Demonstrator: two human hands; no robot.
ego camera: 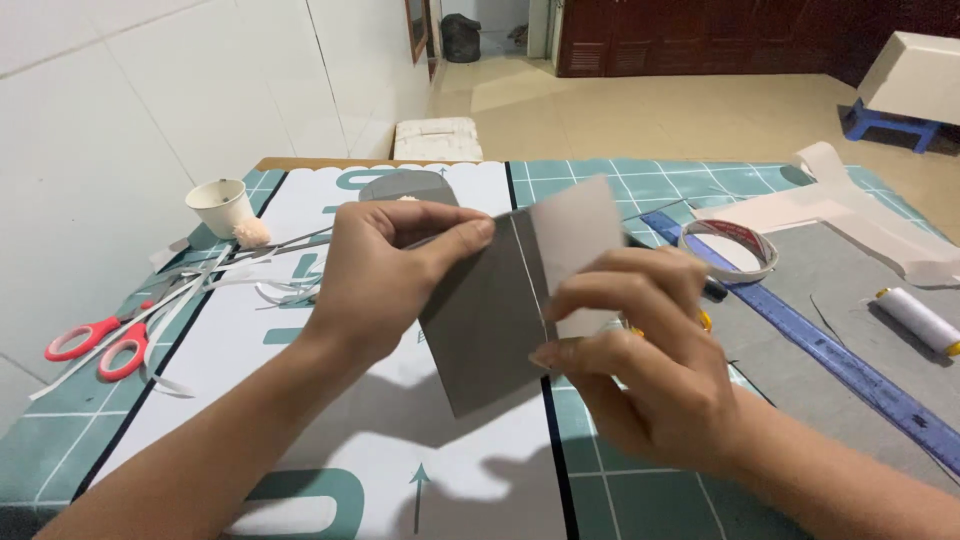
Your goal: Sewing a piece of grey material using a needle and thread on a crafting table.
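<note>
Both hands hold one folded grey card (500, 320) above the counter (640, 490). Right hand (640, 370) has its grip closed on the fold's lower right edge; left hand (385, 270) pinches the upper left edge. Farther lie red scissors (100, 340), a tape roll (730, 250), a blue ruler (830, 350) and a paper cup (222, 206).

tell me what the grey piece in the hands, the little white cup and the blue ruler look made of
Grey piece: probably thin card or stiff paper, matte; it holds a sharp straight fold between the left hand and right hand. White cup: likely paper, with a rolled rim and dull surface. Blue ruler: seemingly plastic, slightly see-through with a faint sheen.
</note>
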